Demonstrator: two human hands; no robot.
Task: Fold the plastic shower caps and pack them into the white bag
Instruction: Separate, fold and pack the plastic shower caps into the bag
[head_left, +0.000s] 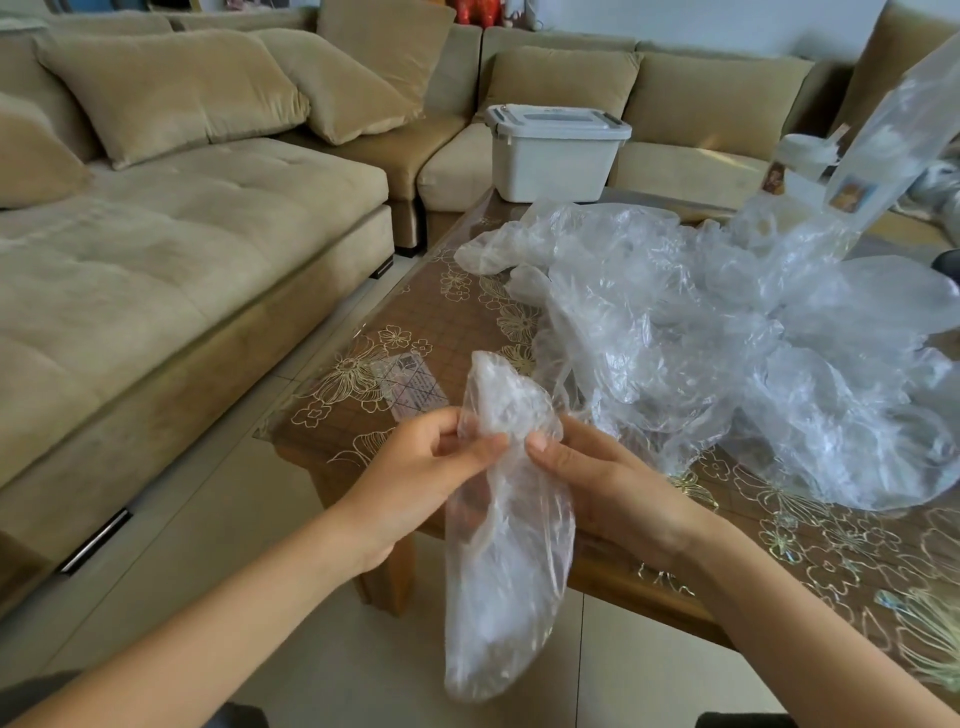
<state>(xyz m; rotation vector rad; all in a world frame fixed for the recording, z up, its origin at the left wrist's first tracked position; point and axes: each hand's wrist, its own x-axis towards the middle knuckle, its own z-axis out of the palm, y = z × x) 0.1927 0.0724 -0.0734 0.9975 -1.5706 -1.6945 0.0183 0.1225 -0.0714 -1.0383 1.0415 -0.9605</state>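
Early going, I judge. The left hand (415, 467) and right hand (608, 483), close together, pinch one part-gathered shower cap (509, 597) at 6 o'clock, off the tabletop (332, 415). The unfolded pile (727, 338) waits at 2 o'clock, and nothing looks packed.

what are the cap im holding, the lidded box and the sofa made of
The shower cap looks like thin clear plastic film: see-through, crinkled, glossy. The lidded box seems rigid white plastic, fairly matte, with a moulded rim and grey latches. The sofa looks like tan velvety fabric, perhaps microsuede: soft sheen, tufted dimples.
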